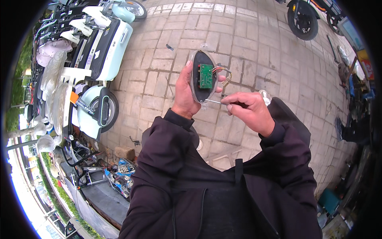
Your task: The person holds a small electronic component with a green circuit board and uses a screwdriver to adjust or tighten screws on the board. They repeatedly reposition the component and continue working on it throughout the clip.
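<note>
My left hand (185, 91) is closed around an oval black light housing (197, 93) with a clear rim, its back turned up. A green circuit board (206, 76) sits in the middle of it, and several thin coloured wires lead off its right side to a pale connector (226, 82). Between thumb and fingers my right hand (248, 109) pinches a thin metal screwdriver (213, 102). The shaft points left, with its tip at the housing's lower end; whether it touches a screw there is too small to tell. The screwdriver's handle is hidden by my fingers.
Parked pale-blue electric scooters (113, 51) line the left side. A black scooter wheel (302, 22) stands at the far right. A blue tray of small parts (120, 175) lies at the lower left, near a brown block (125, 153). Paving bricks (155, 95) cover the ground.
</note>
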The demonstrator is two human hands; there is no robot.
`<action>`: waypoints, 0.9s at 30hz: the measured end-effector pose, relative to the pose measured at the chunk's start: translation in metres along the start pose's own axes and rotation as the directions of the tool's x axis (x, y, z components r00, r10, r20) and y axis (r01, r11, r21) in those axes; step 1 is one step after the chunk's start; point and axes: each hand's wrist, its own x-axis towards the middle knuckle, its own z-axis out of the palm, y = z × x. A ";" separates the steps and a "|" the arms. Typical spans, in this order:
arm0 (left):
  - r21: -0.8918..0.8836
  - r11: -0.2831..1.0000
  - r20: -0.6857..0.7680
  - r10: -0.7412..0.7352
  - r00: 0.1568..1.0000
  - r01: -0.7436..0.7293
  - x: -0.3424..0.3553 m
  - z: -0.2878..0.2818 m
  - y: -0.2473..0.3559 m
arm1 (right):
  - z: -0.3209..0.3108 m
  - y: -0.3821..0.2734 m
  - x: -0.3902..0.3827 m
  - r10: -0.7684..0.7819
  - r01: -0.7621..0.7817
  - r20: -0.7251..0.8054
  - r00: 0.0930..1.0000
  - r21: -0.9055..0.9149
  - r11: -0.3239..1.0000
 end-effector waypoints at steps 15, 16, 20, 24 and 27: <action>0.231 0.973 -0.047 0.035 0.998 -0.023 -0.001 -0.003 -0.011 | 0.005 0.012 -0.003 -0.059 0.059 -0.003 0.998 -0.087 0.994; 0.280 0.959 -0.043 0.068 0.997 -0.053 0.000 -0.004 -0.012 | 0.005 0.014 -0.003 -0.082 0.081 -0.003 0.997 -0.116 0.990; 0.394 0.906 0.013 0.162 0.987 -0.154 -0.001 -0.003 -0.015 | 0.013 0.019 0.000 -0.094 0.093 -0.001 0.996 -0.062 0.994; 0.450 0.887 -0.052 0.147 0.988 -0.108 -0.003 0.004 -0.014 | 0.006 0.016 -0.004 0.422 -0.472 0.210 0.882 0.402 0.785; 0.453 0.885 -0.037 0.138 0.990 -0.107 -0.004 0.002 -0.016 | 0.005 0.017 -0.003 0.405 -0.470 0.244 0.881 0.357 0.807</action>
